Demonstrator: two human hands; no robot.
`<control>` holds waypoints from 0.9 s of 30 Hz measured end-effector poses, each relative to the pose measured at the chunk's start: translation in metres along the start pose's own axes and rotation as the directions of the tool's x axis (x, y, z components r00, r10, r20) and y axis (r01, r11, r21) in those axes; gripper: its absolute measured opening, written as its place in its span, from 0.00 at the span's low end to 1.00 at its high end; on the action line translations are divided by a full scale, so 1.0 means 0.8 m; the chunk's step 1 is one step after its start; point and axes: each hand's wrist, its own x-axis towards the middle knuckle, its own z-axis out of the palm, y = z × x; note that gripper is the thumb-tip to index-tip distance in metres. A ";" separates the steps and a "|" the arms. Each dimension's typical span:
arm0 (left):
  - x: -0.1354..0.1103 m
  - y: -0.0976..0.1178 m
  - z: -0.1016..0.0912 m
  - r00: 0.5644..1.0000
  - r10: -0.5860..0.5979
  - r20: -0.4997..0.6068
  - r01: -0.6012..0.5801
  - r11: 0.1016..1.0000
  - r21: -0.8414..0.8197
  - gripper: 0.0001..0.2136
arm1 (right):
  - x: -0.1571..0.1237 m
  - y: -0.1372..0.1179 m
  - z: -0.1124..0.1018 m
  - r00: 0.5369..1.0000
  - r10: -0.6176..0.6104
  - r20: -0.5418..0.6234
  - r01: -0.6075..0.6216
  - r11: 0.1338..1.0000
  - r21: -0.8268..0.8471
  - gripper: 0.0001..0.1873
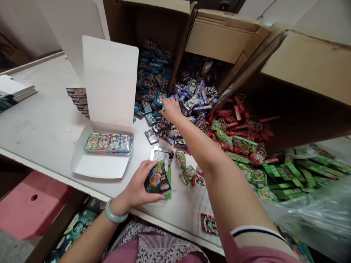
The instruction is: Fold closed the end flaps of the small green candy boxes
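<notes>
My left hand [138, 188], a pale green bangle on its wrist, is closed round a small stack of packets [160, 175] stood on edge near the table's front. My right hand [170, 109] reaches far forward, fingers curled down onto the blue packets [153, 78] that spill from a tipped carton. An open white display box [105, 146] lies to the left with a row of colourful packets [108, 142] along its back and its lid [111, 78] standing upright. I cannot see what the right fingers hold.
Tipped cardboard cartons [227, 38] at the back spill purple packets [193, 96], red packets [241, 120] and green packets [296, 173] over the white table [41, 124]. A short packet stack [79, 99] stands behind the lid. Flat white boxes [13, 91] lie far left. Clear plastic [323, 215] bulges at right.
</notes>
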 end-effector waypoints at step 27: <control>0.003 -0.010 -0.018 0.997 0.078 -0.002 -0.073 0.948 0.310 0.43 | -0.324 0.025 0.020 0.856 0.469 0.217 -0.476 0.552 0.685 0.14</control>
